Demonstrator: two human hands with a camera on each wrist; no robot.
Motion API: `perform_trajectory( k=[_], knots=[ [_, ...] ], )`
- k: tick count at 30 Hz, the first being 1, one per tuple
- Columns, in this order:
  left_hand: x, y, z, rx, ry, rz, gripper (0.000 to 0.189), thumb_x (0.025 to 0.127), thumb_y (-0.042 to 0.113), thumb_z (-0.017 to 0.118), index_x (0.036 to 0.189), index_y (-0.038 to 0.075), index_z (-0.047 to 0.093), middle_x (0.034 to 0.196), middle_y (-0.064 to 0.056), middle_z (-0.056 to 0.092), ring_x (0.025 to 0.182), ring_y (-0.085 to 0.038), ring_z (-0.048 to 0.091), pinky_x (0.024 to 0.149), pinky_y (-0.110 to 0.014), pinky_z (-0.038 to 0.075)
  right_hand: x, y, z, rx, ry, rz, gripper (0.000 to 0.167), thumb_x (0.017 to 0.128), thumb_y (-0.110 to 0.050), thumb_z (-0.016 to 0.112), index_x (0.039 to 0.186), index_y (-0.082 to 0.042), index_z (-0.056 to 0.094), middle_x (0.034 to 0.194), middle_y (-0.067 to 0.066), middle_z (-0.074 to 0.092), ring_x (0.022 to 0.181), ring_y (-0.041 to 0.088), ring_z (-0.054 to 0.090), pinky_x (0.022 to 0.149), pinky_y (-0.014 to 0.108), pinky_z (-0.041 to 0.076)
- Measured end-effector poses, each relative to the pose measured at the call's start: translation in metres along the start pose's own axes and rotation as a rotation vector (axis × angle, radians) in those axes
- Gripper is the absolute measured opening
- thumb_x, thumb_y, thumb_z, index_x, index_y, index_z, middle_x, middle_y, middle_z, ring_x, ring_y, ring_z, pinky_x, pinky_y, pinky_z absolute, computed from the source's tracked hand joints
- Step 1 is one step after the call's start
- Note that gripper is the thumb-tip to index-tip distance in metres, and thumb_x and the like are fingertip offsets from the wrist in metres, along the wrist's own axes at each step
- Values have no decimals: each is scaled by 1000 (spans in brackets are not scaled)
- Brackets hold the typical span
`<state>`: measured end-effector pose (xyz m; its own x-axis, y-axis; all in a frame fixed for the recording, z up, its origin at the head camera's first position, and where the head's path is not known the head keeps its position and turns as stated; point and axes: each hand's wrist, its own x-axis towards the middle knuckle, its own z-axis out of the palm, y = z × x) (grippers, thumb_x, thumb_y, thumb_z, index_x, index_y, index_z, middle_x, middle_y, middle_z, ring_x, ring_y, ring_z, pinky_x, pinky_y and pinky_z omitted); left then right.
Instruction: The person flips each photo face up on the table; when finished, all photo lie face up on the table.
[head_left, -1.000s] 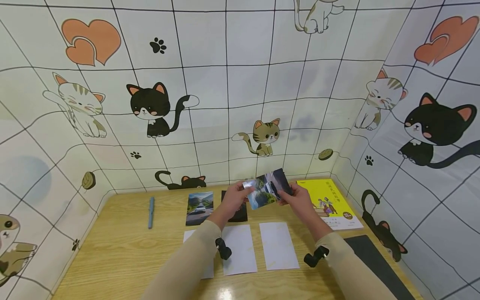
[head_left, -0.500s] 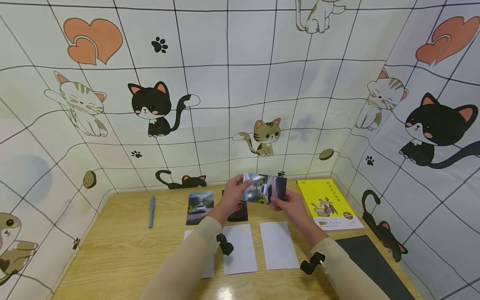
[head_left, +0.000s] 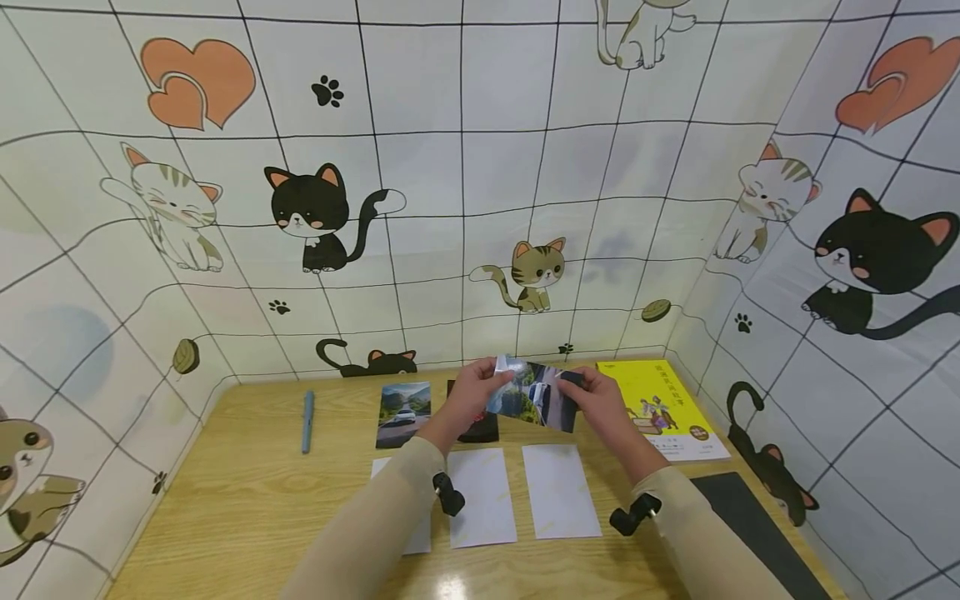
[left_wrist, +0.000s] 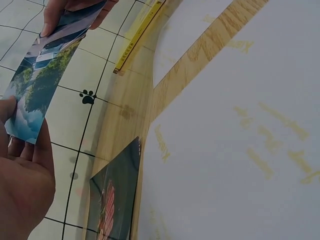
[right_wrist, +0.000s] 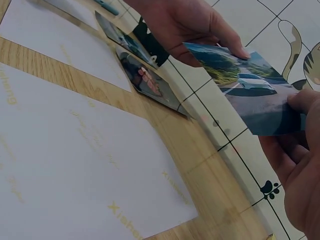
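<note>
A photo print [head_left: 525,398] of a car on a mountain road is held sideways above the back of the table, between both hands. My left hand [head_left: 468,396] pinches its left end, thumb on the picture side. At the other end my right hand [head_left: 603,408] pinches it, with the thumb [right_wrist: 302,101] over the road part of the picture. Below the left hand lies a dark photo [left_wrist: 117,197] with something reddish on it, partly covered by that hand in the head view. Another car photo [head_left: 403,415] lies left of it.
White sheets with yellow lettering, one in the middle [head_left: 482,497], one at right [head_left: 561,490], another partly under the left sleeve [head_left: 360,525], lie in front. A blue pen [head_left: 307,422] is at left. A yellow book [head_left: 652,392] and a dark flat sheet [head_left: 750,517] lie at right.
The held photo has turned: its right end was raised, then came level, and now dips. My right hand has moved from the lower edge to the upper right corner; the left hand keeps its grip.
</note>
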<state>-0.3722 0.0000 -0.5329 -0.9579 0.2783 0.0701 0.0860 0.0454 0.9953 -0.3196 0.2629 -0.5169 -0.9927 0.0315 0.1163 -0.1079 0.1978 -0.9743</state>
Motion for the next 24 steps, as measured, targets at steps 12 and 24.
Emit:
perform_trajectory(
  k=[12,24],
  knots=[
    [-8,-1,4,-61,-147,-119,34,107,21,77,135,1,72,120,-11,77,94,-19,73,91,-45,64,4,-2,-2,53,52,-5,31,108,-22,77,121,5,72,106,6,81,87,14,70,75,25,60],
    [-6,-5,1,-103,-93,-116,29,106,25,78,126,4,74,107,-9,77,109,-39,77,91,-44,65,-1,1,1,82,45,21,25,108,-17,76,118,5,69,100,8,78,84,15,74,79,35,66]
  ],
)
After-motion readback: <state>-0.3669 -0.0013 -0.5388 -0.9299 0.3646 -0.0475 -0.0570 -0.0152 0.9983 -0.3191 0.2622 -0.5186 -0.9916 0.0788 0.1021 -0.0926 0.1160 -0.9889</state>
